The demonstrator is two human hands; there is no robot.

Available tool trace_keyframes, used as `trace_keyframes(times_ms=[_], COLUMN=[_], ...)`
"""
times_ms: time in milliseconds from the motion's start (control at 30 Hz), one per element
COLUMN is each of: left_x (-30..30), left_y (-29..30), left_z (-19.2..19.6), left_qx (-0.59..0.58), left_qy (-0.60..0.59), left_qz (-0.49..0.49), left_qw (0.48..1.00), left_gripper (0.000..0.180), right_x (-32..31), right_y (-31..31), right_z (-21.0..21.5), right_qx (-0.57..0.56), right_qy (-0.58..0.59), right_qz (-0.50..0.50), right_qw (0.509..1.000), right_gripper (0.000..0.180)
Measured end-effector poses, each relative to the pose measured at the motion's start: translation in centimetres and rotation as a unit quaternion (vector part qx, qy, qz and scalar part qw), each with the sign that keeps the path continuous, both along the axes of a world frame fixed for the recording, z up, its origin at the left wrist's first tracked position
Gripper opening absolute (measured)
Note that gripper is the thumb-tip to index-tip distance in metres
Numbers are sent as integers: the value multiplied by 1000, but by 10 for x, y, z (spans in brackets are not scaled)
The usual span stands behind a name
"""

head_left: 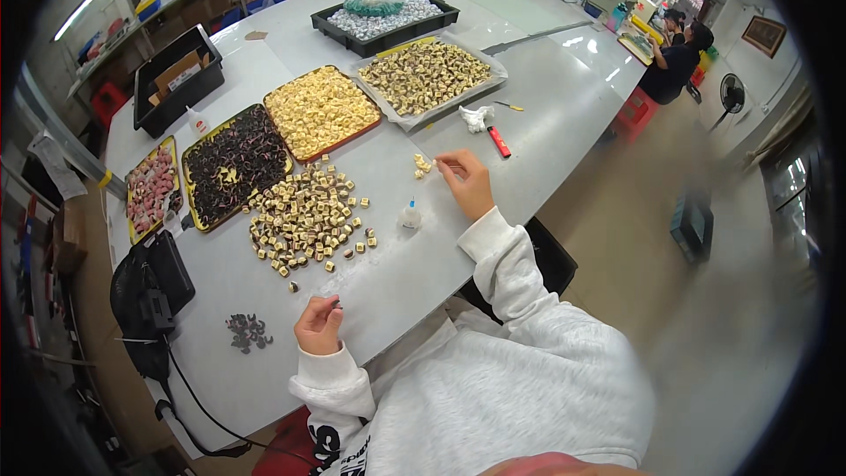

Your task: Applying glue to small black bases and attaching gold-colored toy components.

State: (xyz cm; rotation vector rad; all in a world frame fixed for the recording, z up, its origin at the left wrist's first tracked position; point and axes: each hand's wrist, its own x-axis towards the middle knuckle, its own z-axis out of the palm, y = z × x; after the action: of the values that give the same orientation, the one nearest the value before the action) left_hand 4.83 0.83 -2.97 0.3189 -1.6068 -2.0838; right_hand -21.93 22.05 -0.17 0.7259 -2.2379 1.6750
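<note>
My left hand [319,326] is over the near edge of the table, thumb and fingers pinched on a small dark curved piece [337,304]. Left of it lies a loose pile of similar dark grey pieces [248,332]. My right hand [467,182] reaches farther out, its fingertips closed beside a few small pale yellow pieces [422,166]; whatever they hold is too small to make out. Between the hands stands a small clear squeeze bottle [410,215] with a blue tip. A wide heap of small yellow-and-dark cube-like parts [308,216] spreads beyond my left hand.
Behind the heap sit trays of pink parts [152,194], dark pieces [236,163], yellow pieces [322,112] and two-tone parts [425,77]. A red lighter-like object [500,142] and crumpled tissue [477,118] lie at right. A black device with a cable [167,278] occupies the left edge.
</note>
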Motion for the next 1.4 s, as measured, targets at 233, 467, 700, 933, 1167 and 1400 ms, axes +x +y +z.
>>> trace_keyframes(times_ms=[233,467,700,933,1167,1400], left_x=[-1,0,-1,0,2,9], left_y=[-1,-1,0,2,3,4], left_z=[-3,-2,0,4,11,11], left_qx=[-6,6,6,-21,-69,-146], left_qy=[7,4,8,14,50,49], left_qz=[-3,-3,-1,-6,-22,-9], left_qw=[1000,1000,1000,1000,996,988], left_gripper=[21,20,20,19,24,28], right_x=[11,16,27,62,124,153], right_y=[9,16,18,20,-10,-45], right_z=[-1,-4,4,33,38,19], right_qx=[-200,-383,-413,-369,-191,-138], right_qy=[-155,-269,-299,-298,-373,-468], right_qz=[85,103,156,181,247,344], right_qw=[964,878,846,861,874,802], right_gripper=[17,21,22,17,14,17])
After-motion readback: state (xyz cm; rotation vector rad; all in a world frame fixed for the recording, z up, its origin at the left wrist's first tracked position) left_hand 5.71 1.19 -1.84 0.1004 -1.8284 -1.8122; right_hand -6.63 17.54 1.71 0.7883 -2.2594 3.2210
